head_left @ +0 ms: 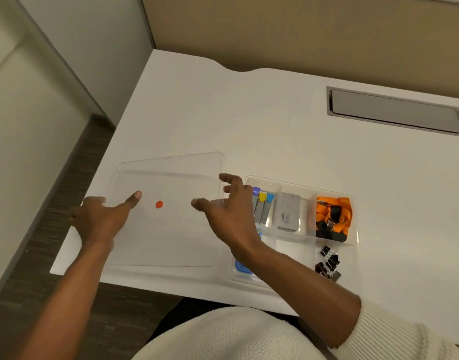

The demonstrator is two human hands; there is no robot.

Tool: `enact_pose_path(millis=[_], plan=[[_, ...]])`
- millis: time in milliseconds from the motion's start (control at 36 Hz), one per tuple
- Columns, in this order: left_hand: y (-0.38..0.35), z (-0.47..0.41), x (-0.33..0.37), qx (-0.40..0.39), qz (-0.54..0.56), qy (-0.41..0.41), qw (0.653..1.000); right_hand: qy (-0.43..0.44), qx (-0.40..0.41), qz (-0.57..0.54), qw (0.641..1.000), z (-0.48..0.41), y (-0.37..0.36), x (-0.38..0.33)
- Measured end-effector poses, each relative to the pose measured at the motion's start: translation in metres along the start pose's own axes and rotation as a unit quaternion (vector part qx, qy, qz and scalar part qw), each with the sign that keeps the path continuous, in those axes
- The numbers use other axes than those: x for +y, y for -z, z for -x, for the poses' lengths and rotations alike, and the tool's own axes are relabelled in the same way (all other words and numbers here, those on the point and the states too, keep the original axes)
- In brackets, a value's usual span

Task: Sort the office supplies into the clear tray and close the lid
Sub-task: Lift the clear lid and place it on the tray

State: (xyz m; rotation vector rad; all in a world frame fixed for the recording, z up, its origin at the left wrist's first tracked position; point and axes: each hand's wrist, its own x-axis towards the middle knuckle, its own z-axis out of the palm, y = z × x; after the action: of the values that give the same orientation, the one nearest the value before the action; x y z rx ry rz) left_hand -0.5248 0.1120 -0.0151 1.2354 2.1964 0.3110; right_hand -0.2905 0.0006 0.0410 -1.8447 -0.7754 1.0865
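A clear lid (168,229) with a red dot (159,204) lies flat on the white desk, left of the clear tray (354,203). My left hand (101,219) rests on the lid's left edge, index finger stretched over it. My right hand (228,214) hovers at the lid's right edge with fingers spread and nothing in it. The tray holds clips with purple, yellow and blue heads (262,203), a grey box (288,213), an orange lanyard (332,216), black binder clips (329,263) and a blue item (242,268), partly hidden by my right forearm.
A grey cable hatch (394,111) is set into the desk at the back right. The desk's left edge (98,162) drops to a dark floor, and a tan partition wall (301,29) stands behind the desk.
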Motion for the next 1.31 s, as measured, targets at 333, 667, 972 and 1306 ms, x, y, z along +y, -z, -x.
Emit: enact_pose_path(millis=[333, 667, 972, 1306], plan=[[-0.079, 0.120, 0.053, -0.119, 0.037, -0.132, 0.983, 0.040, 0.187, 0.140, 0.971, 0.044, 0.129, 0.065], [-0.128, 0.195, 0.070, -0.175, -0.057, -0.253, 0.950, 0.004, 0.253, 0.191, 0.948, 0.055, 0.206, 0.130], [-0.148, 0.217, 0.065, -0.149, -0.161, -0.325, 0.920, 0.010, 0.214, 0.349, 0.912, 0.054, 0.217, 0.162], [-0.148, 0.212, 0.048, -0.153, -0.183, -0.351, 0.906, 0.029, 0.186, 0.417, 0.889, 0.063, 0.213, 0.180]])
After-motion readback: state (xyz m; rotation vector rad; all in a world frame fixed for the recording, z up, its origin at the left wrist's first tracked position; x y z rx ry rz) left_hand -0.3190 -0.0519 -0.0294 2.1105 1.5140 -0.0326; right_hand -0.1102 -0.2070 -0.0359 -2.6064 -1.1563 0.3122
